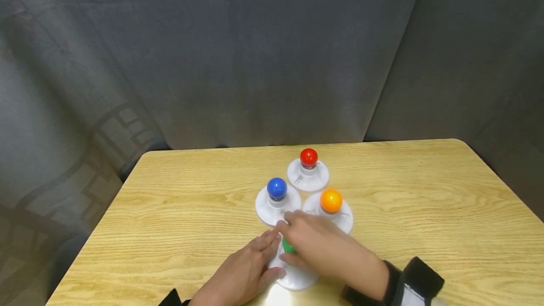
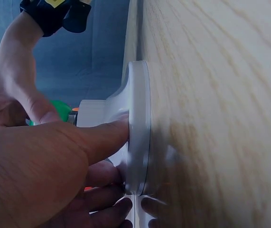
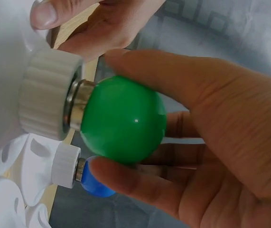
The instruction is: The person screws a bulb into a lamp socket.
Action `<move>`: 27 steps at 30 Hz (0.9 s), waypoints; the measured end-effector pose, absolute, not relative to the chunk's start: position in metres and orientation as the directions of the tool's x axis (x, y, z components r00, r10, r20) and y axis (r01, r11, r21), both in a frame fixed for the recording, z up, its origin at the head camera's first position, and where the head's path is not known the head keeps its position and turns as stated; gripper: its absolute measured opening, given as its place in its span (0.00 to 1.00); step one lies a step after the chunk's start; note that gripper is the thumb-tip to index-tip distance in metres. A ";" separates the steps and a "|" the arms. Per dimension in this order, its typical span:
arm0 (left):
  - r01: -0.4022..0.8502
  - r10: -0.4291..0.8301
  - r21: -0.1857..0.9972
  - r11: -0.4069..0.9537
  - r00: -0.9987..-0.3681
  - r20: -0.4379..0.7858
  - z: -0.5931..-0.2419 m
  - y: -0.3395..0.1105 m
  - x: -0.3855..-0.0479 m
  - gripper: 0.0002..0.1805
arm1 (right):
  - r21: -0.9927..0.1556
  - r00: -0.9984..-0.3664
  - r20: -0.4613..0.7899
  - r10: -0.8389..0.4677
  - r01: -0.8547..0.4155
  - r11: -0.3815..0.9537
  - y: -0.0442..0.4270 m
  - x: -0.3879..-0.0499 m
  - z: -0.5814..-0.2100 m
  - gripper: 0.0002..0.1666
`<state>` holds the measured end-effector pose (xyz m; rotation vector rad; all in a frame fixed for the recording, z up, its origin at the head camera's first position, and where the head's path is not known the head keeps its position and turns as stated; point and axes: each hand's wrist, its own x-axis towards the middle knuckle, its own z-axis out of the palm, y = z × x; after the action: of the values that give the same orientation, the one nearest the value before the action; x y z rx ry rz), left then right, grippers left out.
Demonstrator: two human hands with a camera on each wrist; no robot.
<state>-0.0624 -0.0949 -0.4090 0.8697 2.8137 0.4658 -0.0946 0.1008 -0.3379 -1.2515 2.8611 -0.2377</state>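
Note:
A green light bulb (image 3: 126, 121) sits in the socket of a round white lamp holder (image 1: 297, 278), and a strip of its metal base shows above the ribbed collar in the right wrist view. My right hand (image 1: 318, 240) pinches this bulb between thumb and fingertips. On the left side of the same holder, my left hand (image 1: 242, 268) grips the base, its thumb and fingers against the rim in the left wrist view. The holder stands flat on the table. In the head view my right hand hides most of the green bulb.
Beyond my hands stand three more white holders, carrying a blue bulb (image 1: 277, 188), an orange bulb (image 1: 331, 200) and a red bulb (image 1: 309, 157). All rest on a wooden table (image 1: 191, 188). A grey curtain (image 1: 255, 60) hangs behind it.

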 end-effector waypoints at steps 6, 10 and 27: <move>0.517 0.571 0.352 0.780 -0.819 -0.061 -0.409 -0.095 -0.062 0.36 | -0.192 -0.707 0.063 -0.704 -0.701 0.687 0.100 -0.097 -0.341 0.17; 0.514 0.567 0.352 0.782 -0.821 -0.060 -0.409 -0.095 -0.062 0.36 | -0.206 -0.728 0.074 -0.682 -0.680 0.704 0.099 -0.097 -0.343 0.18; 0.506 0.567 0.368 0.780 -0.820 -0.074 -0.408 -0.094 -0.063 0.38 | -0.186 -0.740 0.033 -0.672 -0.665 0.723 0.102 -0.092 -0.340 0.28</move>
<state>-0.0631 -0.0943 -0.4078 0.8495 2.7911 0.5007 -0.0919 0.1023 -0.3400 -1.1184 2.8819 -0.2898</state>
